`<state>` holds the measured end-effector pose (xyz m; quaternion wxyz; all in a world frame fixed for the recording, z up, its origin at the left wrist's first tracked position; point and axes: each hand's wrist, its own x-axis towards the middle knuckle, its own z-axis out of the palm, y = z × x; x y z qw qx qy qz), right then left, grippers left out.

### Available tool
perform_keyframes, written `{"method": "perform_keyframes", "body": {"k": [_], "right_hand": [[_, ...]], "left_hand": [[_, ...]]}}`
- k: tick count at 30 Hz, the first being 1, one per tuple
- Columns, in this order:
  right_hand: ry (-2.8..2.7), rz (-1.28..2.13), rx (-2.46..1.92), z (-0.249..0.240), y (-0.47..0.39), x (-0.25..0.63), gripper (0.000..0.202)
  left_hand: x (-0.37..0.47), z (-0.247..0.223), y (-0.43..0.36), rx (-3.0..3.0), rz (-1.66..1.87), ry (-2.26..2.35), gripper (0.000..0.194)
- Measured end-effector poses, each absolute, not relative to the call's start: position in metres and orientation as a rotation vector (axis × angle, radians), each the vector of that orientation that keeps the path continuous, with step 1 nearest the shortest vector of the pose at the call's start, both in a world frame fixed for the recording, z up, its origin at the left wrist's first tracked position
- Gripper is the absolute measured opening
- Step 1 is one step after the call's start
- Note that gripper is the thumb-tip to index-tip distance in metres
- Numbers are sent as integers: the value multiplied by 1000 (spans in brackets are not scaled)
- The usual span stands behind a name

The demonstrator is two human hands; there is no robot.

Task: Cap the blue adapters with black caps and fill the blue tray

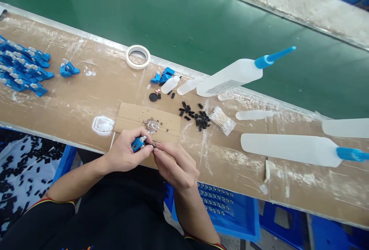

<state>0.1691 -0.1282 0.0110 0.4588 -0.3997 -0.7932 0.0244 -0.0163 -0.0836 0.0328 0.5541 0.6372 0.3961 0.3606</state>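
My left hand (127, 150) is closed around a small blue plastic part (137, 144) with a whitish piece on its top. Close against it, my right hand (177, 163) pinches a small dark piece (153, 145) at the blue part's right side; the fingertips hide most of it. Both hands are above the near edge of a cardboard sheet (127, 115), which bears a shiny glue-like puddle (152, 125). Beyond my right hand lies a loose pile of small black parts (201, 120), beside a clear bag of cotton swabs (221, 121).
Rows of blue parts (23, 65) stand at far left. A tape roll (137, 57), a black round cap (153, 97) and white squeeze bottles (233, 75) lie toward the green belt (115, 15). Another large bottle (288, 149) lies right. Below the bench is a blue tray (242, 219).
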Motion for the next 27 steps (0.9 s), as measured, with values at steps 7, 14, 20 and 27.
{"method": "perform_keyframes", "body": {"k": [7,14,20,27], "right_hand": [[-2050,-44,-1025,12,-102,192,24],[-2095,-58,-1153,-9,-78,201,15],[-2204,-30,-1149,-18,-78,201,9],[-2207,-32,-1174,-18,-77,203,10]], "left_hand": [[-28,18,-78,1093,801,831,19],[-42,7,-65,806,1041,751,25],[-41,29,-37,1107,1106,767,29],[-16,53,1,1332,1188,810,22]]}}
